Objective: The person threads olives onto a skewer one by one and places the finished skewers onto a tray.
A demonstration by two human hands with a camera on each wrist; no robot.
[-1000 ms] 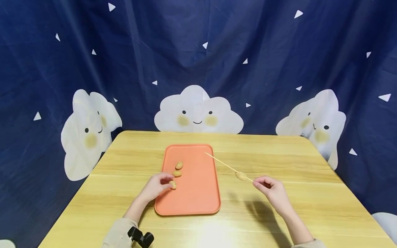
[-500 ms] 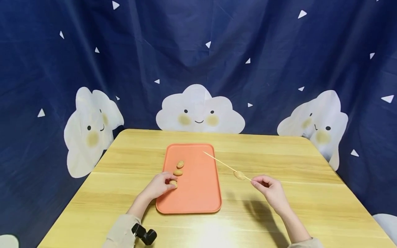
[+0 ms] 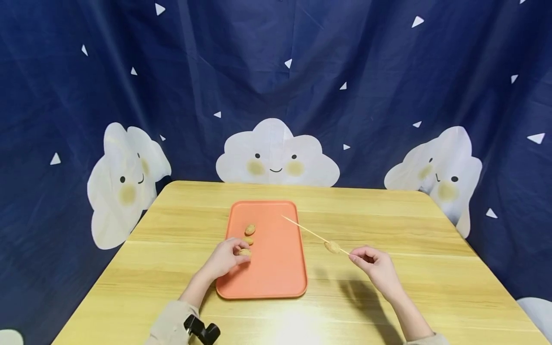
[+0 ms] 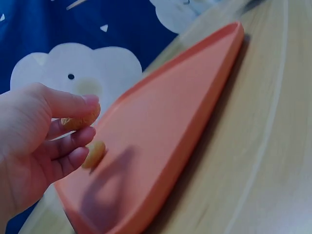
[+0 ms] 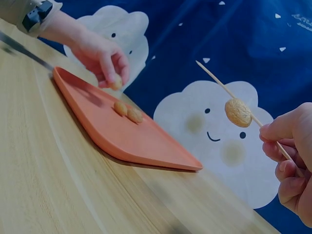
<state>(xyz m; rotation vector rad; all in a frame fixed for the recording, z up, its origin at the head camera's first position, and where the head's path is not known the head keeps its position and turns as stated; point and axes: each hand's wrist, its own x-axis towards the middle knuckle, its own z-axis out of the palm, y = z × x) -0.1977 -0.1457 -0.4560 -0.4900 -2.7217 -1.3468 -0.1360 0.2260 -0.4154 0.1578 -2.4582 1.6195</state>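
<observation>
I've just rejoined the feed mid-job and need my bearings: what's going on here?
A person is working with both hands at a wooden table. The right hand holds a thin skewer, with one tan, oval piece threaded partway along it. The left hand pinches a similar loose piece above the orange tray. Two more pieces lie on the tray, one close beside the other. The held piece is not yet on the skewer.

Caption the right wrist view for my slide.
Right hand holding a stick with a tan piece on it; left hand pinching another piece above the orange tray, where two pieces lie.
</observation>
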